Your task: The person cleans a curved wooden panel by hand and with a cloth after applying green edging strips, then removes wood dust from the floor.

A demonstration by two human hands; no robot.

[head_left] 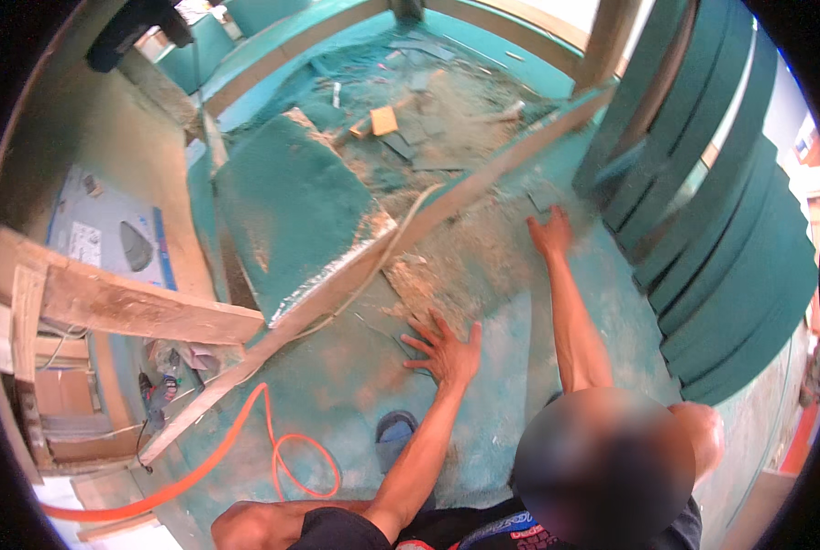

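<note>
My left hand (445, 353) is low over the green-stained floor with its fingers spread. Its fingertips are at the near edge of a patch of tan sawdust (433, 284), close to a thin dark strip (393, 337). Farther off and to the right, my right hand (550, 231) reaches forward with its fingers stretched out. Just past its fingertips lies a small dark flat scrap (540, 202); I cannot tell whether the hand touches it. I see nothing held in either hand.
A wooden rail (493, 179) crosses ahead, with a green panel (291, 202) and an orange-yellow block (383, 121) among scraps beyond it. Green boards (722, 284) stand stacked at right. An orange hose (217, 458) curls at lower left near a dark sandal (394, 435).
</note>
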